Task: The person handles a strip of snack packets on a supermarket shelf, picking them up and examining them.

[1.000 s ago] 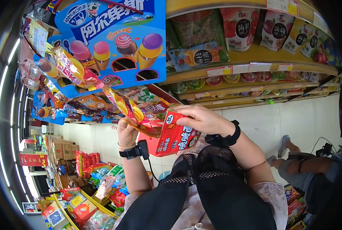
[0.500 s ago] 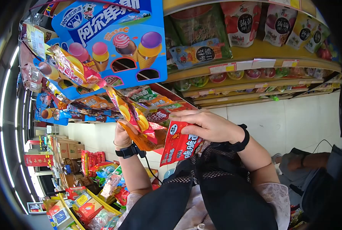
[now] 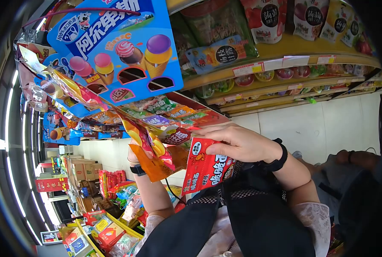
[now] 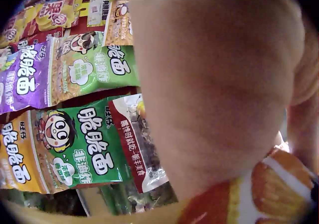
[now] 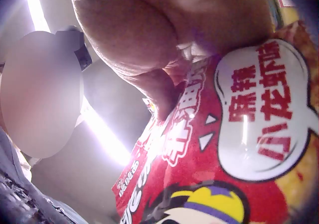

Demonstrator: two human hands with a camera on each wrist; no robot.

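My right hand (image 3: 242, 143) grips a red packet of crispy noodle snack (image 3: 201, 171) by its upper side, thumb across the front. In the right wrist view the packet's printed red face (image 5: 199, 159) fills the lower right, below the hand. My left hand (image 3: 133, 156) holds an orange packet (image 3: 154, 170), which hides most of its fingers. Pink-and-yellow packets (image 3: 146, 141) hang in a strip right in front of it. In the left wrist view, the heel of the hand covers the middle, with the orange packet (image 4: 279, 189) at lower right.
A blue cardboard ice-cream-cone display (image 3: 126, 55) stands at upper left. Beside the left hand, green noodle packets (image 4: 89, 139) lie in rows. Shelves (image 3: 285, 64) with jelly pouches run along the right. Another person's grey-clad legs (image 3: 328, 192) are at right.
The red packet and right hand have shifted slightly right and down in the head view. The orange packet has come out further beside the hanging strip and now covers more of the left hand.
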